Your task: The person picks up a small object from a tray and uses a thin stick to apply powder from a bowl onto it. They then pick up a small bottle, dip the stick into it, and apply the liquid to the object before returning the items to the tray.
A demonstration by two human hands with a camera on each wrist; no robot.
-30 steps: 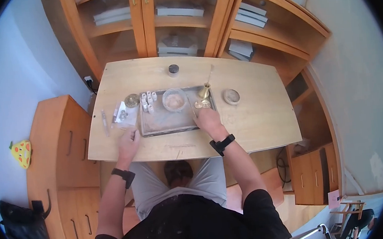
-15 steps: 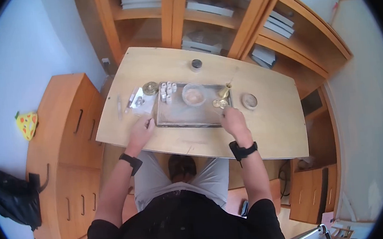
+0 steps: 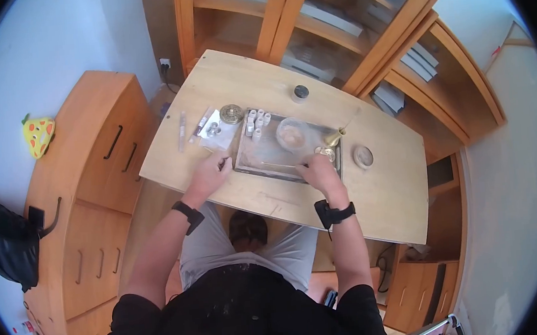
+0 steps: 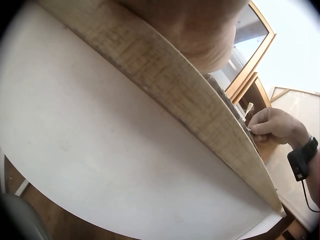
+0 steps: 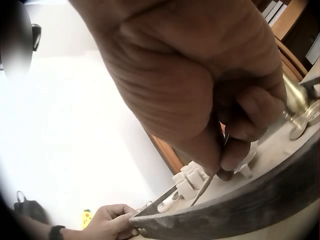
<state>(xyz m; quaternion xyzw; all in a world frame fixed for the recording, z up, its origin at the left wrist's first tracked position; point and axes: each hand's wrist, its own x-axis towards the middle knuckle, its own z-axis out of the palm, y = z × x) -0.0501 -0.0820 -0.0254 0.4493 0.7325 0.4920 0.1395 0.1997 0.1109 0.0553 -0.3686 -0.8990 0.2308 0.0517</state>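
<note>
In the head view, my right hand (image 3: 321, 174) is over the front right part of a shallow dark-rimmed tray (image 3: 262, 173). Thumb and fingers pinch a thin stick (image 5: 202, 191), which slants down toward the tray floor. Just beyond that hand are flat brass pieces (image 3: 325, 153) and a brass vase (image 3: 335, 137) with a thin-handled tool standing in it. My left hand (image 3: 208, 174) rests at the tray's front left corner, fingers loosely curled, nothing visible in them. Farther back in the tray are a clear bowl of pinkish powder (image 3: 291, 135) and several small white bottles (image 3: 258, 122).
A round jar (image 3: 363, 157) stands right of the tray and a dark-lidded jar (image 3: 300, 93) behind it. To the left lie an ornate brass round (image 3: 232, 113), a white sheet (image 3: 219, 132) with small metal pieces, and slim tubes (image 3: 182, 131). The table's front edge (image 3: 254, 218) curves before me.
The head view has turned, so the table appears rotated and shifted. My right hand has moved left from the brass pieces along the tray's front. The left hand stays near the front left corner.
</note>
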